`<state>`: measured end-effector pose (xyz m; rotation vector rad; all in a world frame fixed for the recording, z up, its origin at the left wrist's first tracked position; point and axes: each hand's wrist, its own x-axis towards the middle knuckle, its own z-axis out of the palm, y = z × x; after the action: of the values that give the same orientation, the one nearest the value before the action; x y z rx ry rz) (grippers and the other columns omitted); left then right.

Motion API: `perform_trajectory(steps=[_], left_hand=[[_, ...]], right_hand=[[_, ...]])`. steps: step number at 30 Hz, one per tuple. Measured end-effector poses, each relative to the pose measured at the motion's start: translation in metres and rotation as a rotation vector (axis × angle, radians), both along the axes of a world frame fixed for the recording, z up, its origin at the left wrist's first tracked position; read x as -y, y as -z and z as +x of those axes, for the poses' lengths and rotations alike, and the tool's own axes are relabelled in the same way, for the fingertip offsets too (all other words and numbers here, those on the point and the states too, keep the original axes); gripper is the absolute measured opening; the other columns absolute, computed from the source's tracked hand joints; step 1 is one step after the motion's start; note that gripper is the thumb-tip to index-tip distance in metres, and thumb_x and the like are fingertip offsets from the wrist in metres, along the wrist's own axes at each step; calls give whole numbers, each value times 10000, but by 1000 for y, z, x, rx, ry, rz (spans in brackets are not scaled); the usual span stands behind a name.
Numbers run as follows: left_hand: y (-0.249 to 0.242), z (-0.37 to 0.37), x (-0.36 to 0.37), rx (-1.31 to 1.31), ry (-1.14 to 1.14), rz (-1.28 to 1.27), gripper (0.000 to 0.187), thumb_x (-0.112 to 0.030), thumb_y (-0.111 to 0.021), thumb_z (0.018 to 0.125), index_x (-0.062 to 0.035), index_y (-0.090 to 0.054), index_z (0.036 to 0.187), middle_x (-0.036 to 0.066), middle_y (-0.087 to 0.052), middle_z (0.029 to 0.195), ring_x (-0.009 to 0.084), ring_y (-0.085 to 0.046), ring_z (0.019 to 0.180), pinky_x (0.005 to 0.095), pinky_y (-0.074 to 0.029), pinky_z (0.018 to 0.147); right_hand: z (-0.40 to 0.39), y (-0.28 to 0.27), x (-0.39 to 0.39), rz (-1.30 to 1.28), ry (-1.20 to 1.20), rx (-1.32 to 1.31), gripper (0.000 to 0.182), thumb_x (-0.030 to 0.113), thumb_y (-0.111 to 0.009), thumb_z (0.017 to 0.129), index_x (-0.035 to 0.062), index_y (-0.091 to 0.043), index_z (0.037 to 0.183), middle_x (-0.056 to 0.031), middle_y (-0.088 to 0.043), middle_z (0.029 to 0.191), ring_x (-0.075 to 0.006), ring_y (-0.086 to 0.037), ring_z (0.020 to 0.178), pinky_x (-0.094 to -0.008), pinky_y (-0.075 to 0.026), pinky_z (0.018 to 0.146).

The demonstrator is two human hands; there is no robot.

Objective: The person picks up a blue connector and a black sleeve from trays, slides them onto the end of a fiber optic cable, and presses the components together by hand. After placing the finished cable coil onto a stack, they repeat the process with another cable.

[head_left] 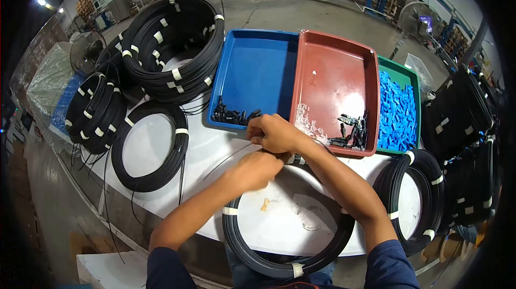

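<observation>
A coil of black cable, bound with white tape, lies in front of me at the table's near edge. My left hand is closed above the coil's far side and slightly blurred; what it grips is hidden. Just beyond it, my right hand has its fingers curled together at the front right corner of the blue tray. I cannot make out what is between them. Small black connector parts lie in that tray, left of my right hand. A thin cable end sticks out leftward from beside the hands.
A red tray holds clear and black small parts; a green tray holds blue pieces. More cable coils stand left, in a tall stack, and right. A yellowish scrap lies inside the front coil.
</observation>
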<state>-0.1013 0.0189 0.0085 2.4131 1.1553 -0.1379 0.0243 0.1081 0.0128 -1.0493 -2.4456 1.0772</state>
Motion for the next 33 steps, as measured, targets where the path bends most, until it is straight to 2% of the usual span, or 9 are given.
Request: perform_trajectory(steps=[6,9,11,13,15,17,23,28,33], left_hand=[[-82,-70,59,722,-271,94,193,-143,-783,853,-19,-741,993,104,-757,831,213,-746,777,335,-561,719],[-81,-154,33,1230,-635,627,163,-151,-680,959,1,-687,1016,83,-706,895,161,-678,755,281,-527,724],[-78,-224,-7,1567,-818,792,383,-298,-673,979,-22,-587,1229,85,-674,1076,155,-633,996,317,-473,910],[-76,-260,-48,1658,-1094,828,689,-470,-703,928,-68,-432,1418,146,-471,1457,273,-443,1326,472,-298,1119],[-62,-278,-85,1622,-1366,697,900,-647,-653,887,-65,-366,1511,141,-407,1500,305,-394,1375,467,-291,1131],[-40,-309,-113,1777,-1365,426,1001,-722,-656,834,-87,-337,1539,127,-393,1502,303,-409,1324,463,-281,1125],[-5,-308,-151,2101,-1259,251,683,-632,-500,987,-111,-543,1426,53,-590,1394,252,-536,1285,409,-374,1125],[-1,-315,-169,2319,-1158,-116,708,-659,-481,972,-106,-561,1407,91,-588,1389,280,-563,1257,415,-436,1089],[-22,-311,-168,2153,-1098,110,735,-669,-521,949,-83,-572,1389,108,-595,1376,287,-583,1235,416,-465,1068]], right_hand=[[-3,14,-10,-97,10,-215,279,174,-710,907,-28,-695,1099,-156,-736,950,-258,-706,901,-368,-548,850],[-21,-17,-20,-292,194,-496,396,309,-696,956,-39,-656,1139,-109,-699,847,-186,-647,800,-316,-532,800],[-43,-30,-37,-287,288,-744,658,467,-665,961,-48,-499,1336,-150,-670,1047,-223,-624,964,-343,-493,924],[-77,-37,-73,-317,341,-913,639,509,-623,975,17,-471,1353,-101,-602,1156,-172,-570,1059,-373,-442,972],[-111,-27,-104,-374,419,-1075,621,551,-581,989,81,-443,1371,-52,-534,1264,-120,-515,1154,-403,-392,1020],[-147,-29,-139,-255,436,-1235,990,672,-572,933,-20,-195,1532,-175,-453,1395,-241,-425,1293,-418,-284,1139],[-173,-25,-135,-109,304,-1394,778,384,-617,973,114,-231,1592,-72,-462,1309,-89,-408,845,-238,-358,784],[-181,-39,-133,-147,438,-1333,1032,406,-703,747,64,-217,1590,-202,-390,1481,-331,-384,1360,-446,-301,1154],[-185,-59,-133,-243,472,-1323,1037,263,-667,659,61,-239,1583,-181,-431,1429,-300,-448,1283,-410,-357,1102]])
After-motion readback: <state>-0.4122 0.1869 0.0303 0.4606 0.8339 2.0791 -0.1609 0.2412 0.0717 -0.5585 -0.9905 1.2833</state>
